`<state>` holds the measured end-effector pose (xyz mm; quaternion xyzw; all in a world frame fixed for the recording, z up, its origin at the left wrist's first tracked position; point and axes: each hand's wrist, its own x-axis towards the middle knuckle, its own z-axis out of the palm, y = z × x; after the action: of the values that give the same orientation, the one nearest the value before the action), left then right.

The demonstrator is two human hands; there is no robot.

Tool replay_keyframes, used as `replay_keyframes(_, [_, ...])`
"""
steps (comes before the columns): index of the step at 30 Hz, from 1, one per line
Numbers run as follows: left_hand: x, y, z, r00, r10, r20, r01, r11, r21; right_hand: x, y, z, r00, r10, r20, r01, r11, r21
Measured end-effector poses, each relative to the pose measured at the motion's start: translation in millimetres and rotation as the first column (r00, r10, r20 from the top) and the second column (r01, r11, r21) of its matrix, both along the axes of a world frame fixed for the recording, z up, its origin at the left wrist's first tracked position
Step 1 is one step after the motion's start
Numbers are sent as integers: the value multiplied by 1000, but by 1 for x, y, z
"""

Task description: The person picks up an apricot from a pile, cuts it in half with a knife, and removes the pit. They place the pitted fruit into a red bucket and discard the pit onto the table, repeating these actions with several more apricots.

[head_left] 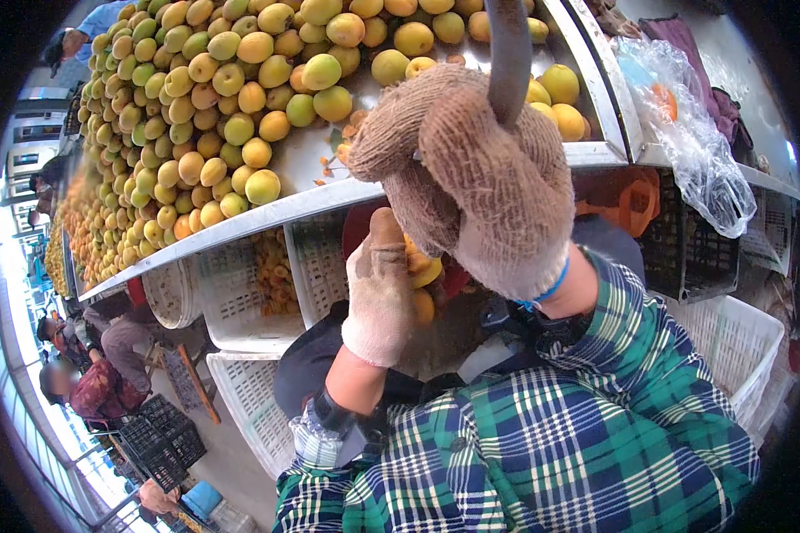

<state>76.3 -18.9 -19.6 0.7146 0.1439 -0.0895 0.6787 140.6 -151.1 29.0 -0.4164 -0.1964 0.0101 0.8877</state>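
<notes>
Both of my hands wear knit work gloves. My right hand [484,178], in a brown, soiled glove, is closed around a dark curved metal bar [508,53] that rises from the fist toward the top of the view. Lower and to the left, my left hand [378,298] is curled with its thumb up. A yellow-orange apricot [427,272] shows at its finger side, partly hidden by both hands. Another orange apricot [423,307] appears just below. The right fist overlaps the front edge of a metal table [329,197] heaped with apricots [231,98].
Beneath the table stand white plastic crates [249,289], a white bucket [171,293] and a dark crate [698,240]. Another white crate [729,342] sits at my right. A clear plastic bag [693,133] hangs over the table's right side. A person [107,382] sits at far left.
</notes>
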Motion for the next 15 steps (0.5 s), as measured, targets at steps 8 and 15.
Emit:
replay_keyframes(8, [2,2,16,973,-41,-226,34,999,-36,18,-4,-12,972,147,-182,-140,989,49])
replay_keyframes(15, [1,15,-25,813,-443,379,98,745,660,9,22,-24,795,-304,525,482,841,-244])
